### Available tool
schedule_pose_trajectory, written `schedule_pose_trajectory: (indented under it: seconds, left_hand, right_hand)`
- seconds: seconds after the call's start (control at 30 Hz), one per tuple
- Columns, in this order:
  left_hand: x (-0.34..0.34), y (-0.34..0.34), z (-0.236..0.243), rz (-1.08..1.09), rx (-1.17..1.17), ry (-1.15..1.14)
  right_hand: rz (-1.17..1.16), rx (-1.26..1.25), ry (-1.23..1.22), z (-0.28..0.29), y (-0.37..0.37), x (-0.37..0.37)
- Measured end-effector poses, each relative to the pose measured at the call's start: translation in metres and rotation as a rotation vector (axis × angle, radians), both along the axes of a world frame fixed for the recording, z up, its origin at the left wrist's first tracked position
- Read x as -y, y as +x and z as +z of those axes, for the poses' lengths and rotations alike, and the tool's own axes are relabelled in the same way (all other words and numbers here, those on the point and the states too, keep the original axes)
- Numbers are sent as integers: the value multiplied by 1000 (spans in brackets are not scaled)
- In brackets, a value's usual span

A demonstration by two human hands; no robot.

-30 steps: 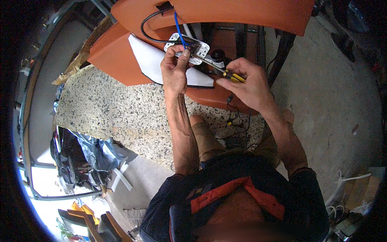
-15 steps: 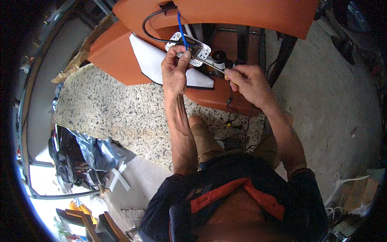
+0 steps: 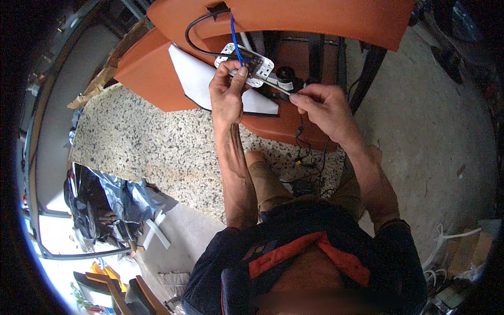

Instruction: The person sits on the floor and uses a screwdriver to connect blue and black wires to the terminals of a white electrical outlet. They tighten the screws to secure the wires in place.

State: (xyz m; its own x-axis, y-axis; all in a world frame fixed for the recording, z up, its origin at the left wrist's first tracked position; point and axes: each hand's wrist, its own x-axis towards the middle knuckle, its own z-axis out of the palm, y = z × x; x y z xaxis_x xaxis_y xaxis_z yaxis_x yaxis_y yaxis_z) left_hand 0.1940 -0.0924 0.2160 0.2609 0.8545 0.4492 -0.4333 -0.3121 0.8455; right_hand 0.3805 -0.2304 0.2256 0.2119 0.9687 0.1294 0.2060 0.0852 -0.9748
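Observation:
My left hand (image 3: 227, 100) is closed, thumb and fingers pinching a blue wire (image 3: 234, 32) at the back of a white socket plate (image 3: 266, 67). A thin screwdriver is in my right hand (image 3: 331, 111); its metal shaft (image 3: 277, 87) points left, reaching the plate's lower right side, and its handle is mostly covered by my fingers. Exactly where the tip sits is too small to tell. A black cable (image 3: 188, 38) loops from an opening in the orange-brown panel (image 3: 315, 17) down to the plate. Below the plate lies a white sheet-like piece (image 3: 191, 73) with a dark edge.
A dark round part (image 3: 285, 74) sits beside the screwdriver shaft. Thin black cords (image 3: 299, 142) hang between my knees. Speckled flooring (image 3: 147, 131) spreads to the left, grey concrete (image 3: 420, 136) to the right. Bags (image 3: 118, 194) and a white cross-shaped piece (image 3: 156, 231) lie lower left.
My right hand has shifted slightly left and its grip on the screwdriver has changed, with the handle less visible. My left hand and the plate have barely moved.

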Motion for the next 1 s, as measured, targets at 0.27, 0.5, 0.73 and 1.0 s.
schedule_pose_trajectory:
  seconds: [0.27,0.5,0.73,1.0]
  left_hand:
    - [1,1,2,13,3,8]
    - [0,1,3,10,29,4]
    - [6,0,6,63,-4,21]
    - [5,0,7,78,-32,38]
  right_hand:
    - [-158,338,321,-3,-11,4]
    - [-144,217,336,-7,-15,-6]
    - [-36,192,219,-6,-4,-3]
    - [-213,447,535,-10,-14,-9]
